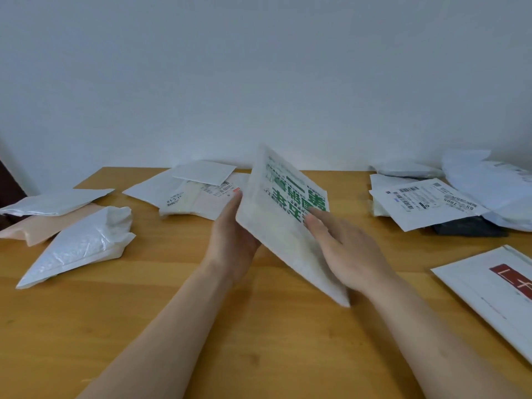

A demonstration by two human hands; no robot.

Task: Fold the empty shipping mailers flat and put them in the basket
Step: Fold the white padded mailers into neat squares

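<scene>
A white mailer with green print (283, 214) is held tilted above the middle of the wooden table (172, 312). My left hand (233, 240) supports it from underneath and behind, the thumb along its left edge. My right hand (345, 251) lies on its printed face with the fingers straight. No basket is in view.
Other mailers lie around: a crumpled white one (80, 246) and a pink one (43, 226) on the left, a labelled pile (195, 191) at the back, a heap with barcode labels (426, 200) at the back right, and a white one with a red mark (495, 292) at the right edge.
</scene>
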